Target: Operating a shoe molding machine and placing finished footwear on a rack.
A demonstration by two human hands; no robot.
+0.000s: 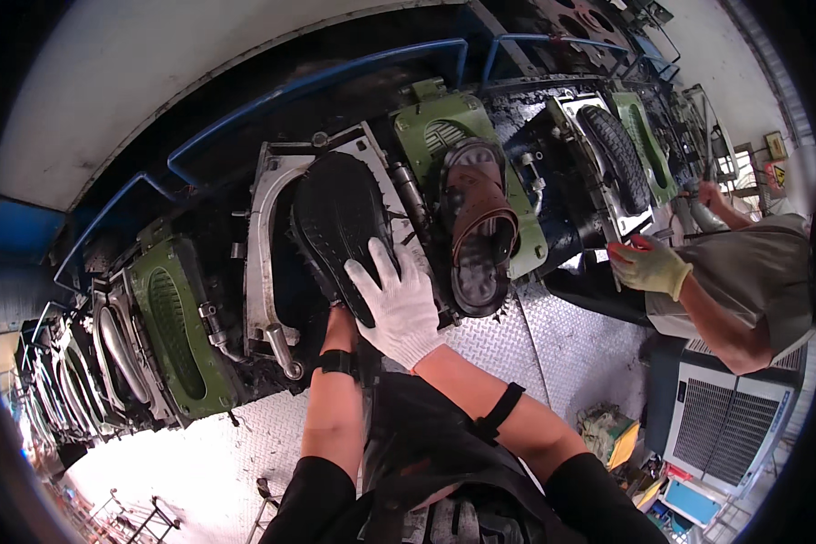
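Observation:
A large black shoe sole (340,208), tread side up, lies tilted over a silver mould frame (261,245) in front of me. My right hand (399,308), in a white knit glove, rests its spread fingers on the sole's near right edge. My left hand (338,319) reaches to the sole's near end; its fingers are hidden behind the sole. To the right, a brown strapped sandal with a dark footbed (482,227) sits on an open green mould plate (526,245).
More green and silver moulds, such as one green plate (172,326), line both sides. A blue pipe rail (317,82) runs behind them. At the right, a co-worker's gloved hand (651,266) is near a mould holding a black sole (615,159). A grey vented unit (730,422) stands lower right.

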